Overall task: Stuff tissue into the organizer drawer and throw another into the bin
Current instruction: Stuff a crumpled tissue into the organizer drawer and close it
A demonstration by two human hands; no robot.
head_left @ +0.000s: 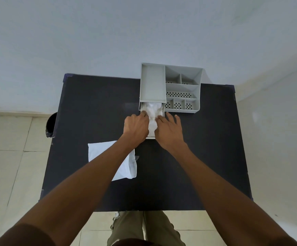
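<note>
A grey desk organizer [170, 82] stands at the far side of the dark table [197, 157]. Its drawer [150, 137] is pulled out toward me and holds crumpled white tissue [152, 110]. My left hand [135, 126] rests on the drawer's left side, fingertips pressing into the tissue. From the right side, my right hand [169, 130] pushes its fingers onto the tissue too. A second white tissue [99, 151] lies flat on the table, partly under my left forearm. A dark bin [51, 124] peeks out past the table's left edge.
The organizer has several perforated open compartments [179, 95] on its right half. A pale wall rises right behind the table. Tiled floor surrounds it, and my legs [144, 228] show below the near edge.
</note>
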